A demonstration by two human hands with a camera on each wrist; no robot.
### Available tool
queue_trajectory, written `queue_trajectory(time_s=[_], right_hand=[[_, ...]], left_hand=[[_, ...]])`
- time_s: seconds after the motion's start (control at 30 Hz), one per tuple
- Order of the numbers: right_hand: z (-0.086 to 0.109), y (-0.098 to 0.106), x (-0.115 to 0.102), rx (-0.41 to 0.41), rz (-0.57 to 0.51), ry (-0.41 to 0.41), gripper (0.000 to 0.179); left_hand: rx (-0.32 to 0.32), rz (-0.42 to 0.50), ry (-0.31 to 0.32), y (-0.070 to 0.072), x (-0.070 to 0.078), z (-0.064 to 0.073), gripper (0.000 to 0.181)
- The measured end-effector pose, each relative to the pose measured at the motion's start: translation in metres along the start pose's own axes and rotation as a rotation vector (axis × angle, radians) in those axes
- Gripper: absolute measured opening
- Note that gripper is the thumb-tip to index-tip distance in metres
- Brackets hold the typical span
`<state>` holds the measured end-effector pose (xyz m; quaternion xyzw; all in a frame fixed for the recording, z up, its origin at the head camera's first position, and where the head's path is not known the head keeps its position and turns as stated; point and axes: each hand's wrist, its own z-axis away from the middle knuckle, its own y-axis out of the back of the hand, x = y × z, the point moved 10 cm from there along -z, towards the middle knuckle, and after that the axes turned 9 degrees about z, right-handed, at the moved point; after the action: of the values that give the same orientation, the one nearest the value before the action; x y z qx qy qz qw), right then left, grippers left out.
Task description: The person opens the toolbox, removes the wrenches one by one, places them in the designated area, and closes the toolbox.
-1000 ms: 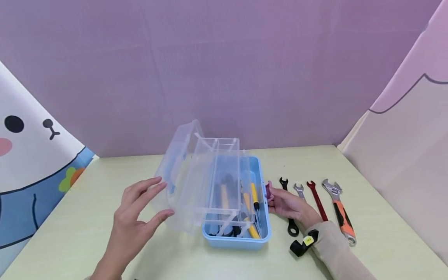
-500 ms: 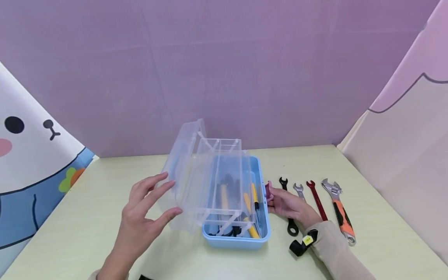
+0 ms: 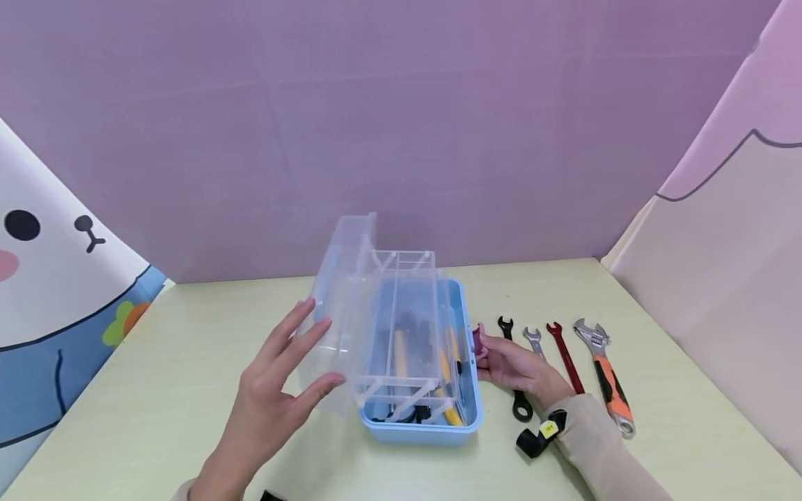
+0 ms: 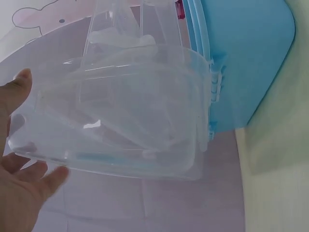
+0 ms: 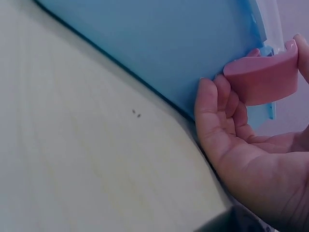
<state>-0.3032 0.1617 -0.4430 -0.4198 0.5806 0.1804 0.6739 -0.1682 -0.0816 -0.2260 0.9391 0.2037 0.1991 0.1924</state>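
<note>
A blue toolbox [image 3: 420, 435] stands at the table's middle with its clear lid [image 3: 344, 271] raised and leaning left. Clear divided trays [image 3: 410, 313] are spread on arms over the box, partly covering the tools in it. My left hand [image 3: 269, 390] touches the outside of the lid, its fingers and thumb spread and fairly straight. In the left wrist view its fingertips [image 4: 58, 178] are at the lid's edge. On the box's right side my right hand [image 3: 516, 365] pinches the pink latch [image 5: 265, 77] between thumb and fingers. Its other fingers rest against the blue wall.
To the right lie a black wrench [image 3: 521, 403], a silver wrench [image 3: 532, 337], a red wrench [image 3: 567, 362] and an adjustable wrench [image 3: 610, 383] with an orange and black handle. Inside the box are a hammer-like handle and yellow-handled tools [image 3: 452, 416]. A purple backdrop [image 3: 401, 125] rises behind.
My left hand has moved right and slightly up, swinging the lid toward the box; the trays have shifted a little right and down with it. My right hand has stayed on the latch.
</note>
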Motion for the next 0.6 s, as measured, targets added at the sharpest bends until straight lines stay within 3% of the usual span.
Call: queue_trajectory(time_s=[0.2, 0.47, 0.6], right_hand=[[-0.002, -0.002, -0.003, 0.023, -0.012, 0.001, 0.028], [-0.002, -0.003, -0.003, 0.007, -0.027, 0.014, 0.027], [-0.001, -0.003, -0.002, -0.001, -0.022, 0.018, 0.027]], left_hand=[[-0.042, 0.019, 0.034, -0.004, -0.004, -0.004, 0.063], [-0.103, 0.018, -0.018, -0.009, -0.002, -0.008, 0.060], [-0.127, 0.027, -0.009, -0.013, -0.004, -0.009, 0.063]])
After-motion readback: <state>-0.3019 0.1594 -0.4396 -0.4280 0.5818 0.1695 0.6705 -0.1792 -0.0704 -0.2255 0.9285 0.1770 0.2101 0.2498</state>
